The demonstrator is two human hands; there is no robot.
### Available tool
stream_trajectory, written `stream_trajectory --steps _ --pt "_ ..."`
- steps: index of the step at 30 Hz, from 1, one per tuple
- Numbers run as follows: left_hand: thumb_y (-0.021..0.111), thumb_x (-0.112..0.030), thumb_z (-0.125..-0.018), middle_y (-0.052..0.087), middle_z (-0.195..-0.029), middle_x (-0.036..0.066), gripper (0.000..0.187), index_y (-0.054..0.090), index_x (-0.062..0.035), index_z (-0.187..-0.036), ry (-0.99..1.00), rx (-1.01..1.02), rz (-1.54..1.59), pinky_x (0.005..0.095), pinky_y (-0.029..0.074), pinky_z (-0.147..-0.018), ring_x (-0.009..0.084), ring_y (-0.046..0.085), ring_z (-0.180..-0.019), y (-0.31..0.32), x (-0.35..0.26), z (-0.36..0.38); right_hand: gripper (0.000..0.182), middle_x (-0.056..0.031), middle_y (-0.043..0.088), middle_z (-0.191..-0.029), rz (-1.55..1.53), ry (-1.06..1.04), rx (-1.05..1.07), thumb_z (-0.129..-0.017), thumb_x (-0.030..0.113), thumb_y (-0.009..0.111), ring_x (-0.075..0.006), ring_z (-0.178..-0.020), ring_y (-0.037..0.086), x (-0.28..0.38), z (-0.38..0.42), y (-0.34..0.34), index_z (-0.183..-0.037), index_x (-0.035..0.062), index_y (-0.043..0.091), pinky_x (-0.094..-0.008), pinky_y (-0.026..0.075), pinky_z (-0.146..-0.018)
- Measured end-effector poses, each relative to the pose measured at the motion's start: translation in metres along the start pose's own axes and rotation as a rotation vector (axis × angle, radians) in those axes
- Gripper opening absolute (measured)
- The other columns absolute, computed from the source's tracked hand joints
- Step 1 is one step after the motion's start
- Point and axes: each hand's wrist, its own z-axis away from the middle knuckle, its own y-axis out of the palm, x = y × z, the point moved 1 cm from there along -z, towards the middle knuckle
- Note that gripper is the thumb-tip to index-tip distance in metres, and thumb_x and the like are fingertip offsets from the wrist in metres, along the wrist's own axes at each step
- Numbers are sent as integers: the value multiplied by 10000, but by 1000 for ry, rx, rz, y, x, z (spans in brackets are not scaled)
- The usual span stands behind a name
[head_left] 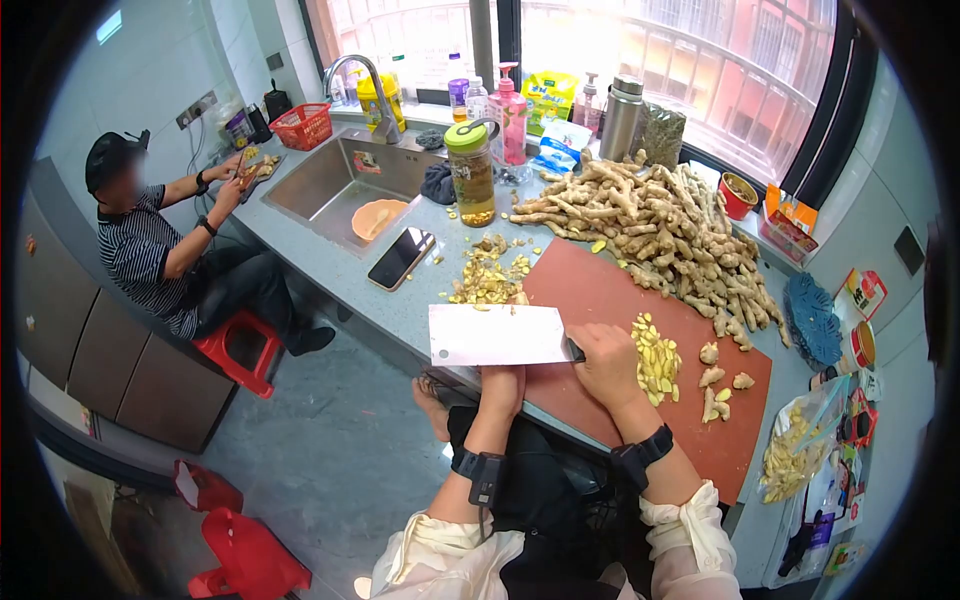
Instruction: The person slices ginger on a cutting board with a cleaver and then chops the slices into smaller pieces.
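A cleaver (498, 334) with a broad pale blade lies across the near left edge of the reddish-brown board (590, 290). Its dark handle is in my right hand (606, 362), fingers wrapped round it. Below and partly behind the blade is my left hand (503, 385), its fingers hidden; a bit of ginger shows just above the blade. Ginger scraps (490, 270) lie beyond the blade on the counter. Sliced ginger (655, 360) and a few small ginger pieces (715, 405) rest on the board. A large heap of whole ginger (660, 225) covers its far side.
A phone (401, 259), a green-lidded jar (469, 175) and a sink (340, 185) are to the left. A bag of ginger (800, 445) lies right. Another person (150, 240) sits on a red stool (238, 352) at the far left, hands at a small board.
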Motion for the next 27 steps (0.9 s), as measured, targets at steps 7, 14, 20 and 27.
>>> stream_trajectory --steps 7,14,20,27 --pt "650 -195 -1020 573 -1387 60 432 511 -61 -1407 -19 -8 -25 402 410 -1153 223 544 -1297 -21 9 -4 250 -85 659 -783 -39 57 -47 -715 21 676 -315 -780 678 -5 -1 -1 -947 112 706 -436 514 -678" --pt "632 -259 -1042 532 -1443 73 499 457 -66 -1467 -91 13 80 405 421 -1153 225 521 -1337 -18 8 0 225 -74 645 -766 -40 -22 -17 -733 48 682 -293 -732 656 3 -2 -3 -943 116 721 -427 499 -652" --pt "707 -262 -993 529 -1447 63 576 453 -75 -1474 -79 32 62 403 411 -1164 220 512 -1351 -18 9 0 219 -68 639 -753 -24 -29 -17 -749 64 688 -289 -713 650 1 -3 -6 -957 120 730 -421 495 -644" --pt "783 -283 -942 555 -1403 42 626 481 -72 -1448 -32 23 6 408 386 -1181 209 519 -1332 5 -8 2 289 -74 635 -764 -2 -19 -13 -700 25 672 -292 -740 654 -1 -2 -6 -969 119 721 -420 497 -653"
